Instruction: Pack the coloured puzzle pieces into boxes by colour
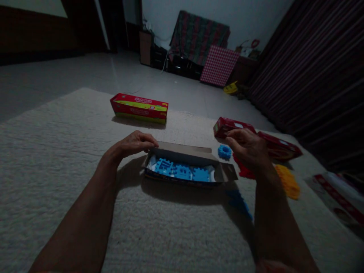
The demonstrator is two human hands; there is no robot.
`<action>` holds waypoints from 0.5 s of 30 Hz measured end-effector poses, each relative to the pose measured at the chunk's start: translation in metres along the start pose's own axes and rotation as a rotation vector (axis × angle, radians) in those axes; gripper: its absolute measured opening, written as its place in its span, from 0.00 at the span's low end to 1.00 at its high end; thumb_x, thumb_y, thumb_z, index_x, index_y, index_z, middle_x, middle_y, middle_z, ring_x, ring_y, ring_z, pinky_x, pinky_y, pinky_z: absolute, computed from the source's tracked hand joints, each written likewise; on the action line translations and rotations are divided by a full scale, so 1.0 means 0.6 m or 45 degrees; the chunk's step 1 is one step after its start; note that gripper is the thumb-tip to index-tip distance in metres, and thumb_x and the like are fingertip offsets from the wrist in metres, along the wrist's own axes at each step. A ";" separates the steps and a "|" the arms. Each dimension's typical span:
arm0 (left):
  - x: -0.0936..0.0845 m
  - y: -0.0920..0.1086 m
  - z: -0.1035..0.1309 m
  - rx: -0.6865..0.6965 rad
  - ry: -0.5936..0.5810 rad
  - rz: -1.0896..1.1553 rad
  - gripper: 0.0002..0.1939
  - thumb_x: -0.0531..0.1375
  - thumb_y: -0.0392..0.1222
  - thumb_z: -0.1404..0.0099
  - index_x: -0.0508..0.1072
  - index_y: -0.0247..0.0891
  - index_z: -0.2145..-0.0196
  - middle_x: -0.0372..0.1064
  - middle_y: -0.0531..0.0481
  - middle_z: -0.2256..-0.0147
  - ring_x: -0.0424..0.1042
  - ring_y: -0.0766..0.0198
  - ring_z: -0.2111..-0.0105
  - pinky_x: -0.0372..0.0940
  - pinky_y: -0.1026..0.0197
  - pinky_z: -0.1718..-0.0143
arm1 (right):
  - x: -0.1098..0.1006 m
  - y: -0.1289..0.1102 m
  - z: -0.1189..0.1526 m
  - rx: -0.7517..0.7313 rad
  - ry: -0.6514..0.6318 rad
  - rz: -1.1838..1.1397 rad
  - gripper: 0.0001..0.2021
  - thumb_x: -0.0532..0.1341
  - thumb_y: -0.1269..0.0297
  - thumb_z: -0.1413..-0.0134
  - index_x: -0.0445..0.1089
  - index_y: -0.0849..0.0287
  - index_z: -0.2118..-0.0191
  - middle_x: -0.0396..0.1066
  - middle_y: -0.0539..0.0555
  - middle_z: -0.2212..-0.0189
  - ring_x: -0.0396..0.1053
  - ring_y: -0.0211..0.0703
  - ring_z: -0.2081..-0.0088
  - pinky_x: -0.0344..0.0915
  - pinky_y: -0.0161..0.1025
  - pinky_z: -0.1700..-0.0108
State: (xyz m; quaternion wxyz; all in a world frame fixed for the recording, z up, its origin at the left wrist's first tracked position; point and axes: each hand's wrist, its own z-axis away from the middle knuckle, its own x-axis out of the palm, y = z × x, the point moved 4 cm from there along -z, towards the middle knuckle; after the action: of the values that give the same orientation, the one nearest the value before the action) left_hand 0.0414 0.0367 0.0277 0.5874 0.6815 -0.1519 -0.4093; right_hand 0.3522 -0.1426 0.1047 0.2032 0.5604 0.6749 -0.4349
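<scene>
A long open cardboard box [182, 183] lies on the pale mat in front of me, its back flap raised and its right end flap [228, 171] folded outward. Inside, several light blue notched puzzle blocks [182, 171] sit in a row, with whitish plastic at both ends. My left hand [133, 143] is closed at the box's back left corner, fingertips on the flap's edge. My right hand [248, 146] hovers beyond the right end, apart from the box. Its fingers are loosely bent, thumb apart from the index, with nothing visible between them. A blue notched ring [224, 152] lies just left of it.
A red and yellow box [139, 109] stands at the back left of the mat. Two dark red boxes [233, 126] lie at the back right. Red pieces [245, 168], yellow pieces [287, 182] and dark blue pieces [239, 203] lie around my right arm.
</scene>
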 end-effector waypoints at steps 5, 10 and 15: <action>-0.001 0.002 -0.001 -0.025 0.001 -0.064 0.09 0.65 0.47 0.49 0.81 0.40 0.72 0.76 0.47 0.68 0.71 0.59 0.68 0.67 0.59 0.65 | 0.005 0.130 0.023 0.252 0.050 0.157 0.08 0.59 0.62 0.44 0.75 0.56 0.63 0.77 0.59 0.61 0.74 0.51 0.59 0.69 0.48 0.53; -0.002 -0.004 -0.001 -0.058 -0.012 -0.088 0.08 0.66 0.46 0.46 0.82 0.42 0.70 0.77 0.48 0.65 0.72 0.57 0.64 0.68 0.58 0.62 | 0.088 0.149 0.040 0.260 -0.257 0.267 0.12 0.58 0.68 0.45 0.74 0.62 0.55 0.75 0.63 0.54 0.71 0.53 0.51 0.65 0.48 0.45; -0.009 -0.022 -0.008 -0.122 -0.012 -0.110 0.04 0.67 0.47 0.46 0.83 0.49 0.71 0.77 0.52 0.61 0.74 0.54 0.59 0.70 0.56 0.58 | 0.125 0.154 0.044 0.197 -0.454 0.284 0.21 0.62 0.75 0.51 0.71 0.62 0.49 0.69 0.62 0.47 0.65 0.52 0.45 0.61 0.46 0.42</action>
State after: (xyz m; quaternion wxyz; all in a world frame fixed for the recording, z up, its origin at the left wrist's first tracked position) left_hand 0.0377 0.0472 0.0175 0.6003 0.6566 -0.1055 -0.4443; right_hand 0.4111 -0.1211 -0.0001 0.3224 0.5598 0.5268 -0.5524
